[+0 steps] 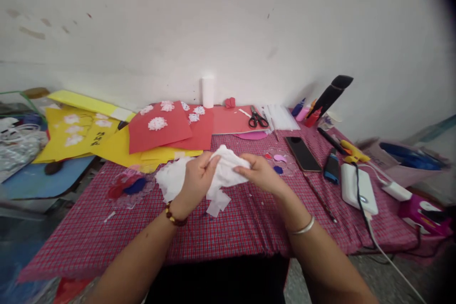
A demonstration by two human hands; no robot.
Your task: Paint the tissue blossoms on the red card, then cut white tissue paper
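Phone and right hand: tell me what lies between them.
In the head view, a clear palette with coloured patches lies between the right hand and the phone.

You can count two hands [261,173], two bracelets [171,217], one phone [302,153], one pair of scissors [255,118], and two red sheets [149,141] with three white clusters [157,124] each. Your small bottles [313,117] look like four, though they overlap and blur too much to be sure.

Tissue [230,168] between hands [199,173]; phone [302,154] right, cutter [331,167] right of phone; scissors [255,115] on paper [228,122], back of surface [224,240].
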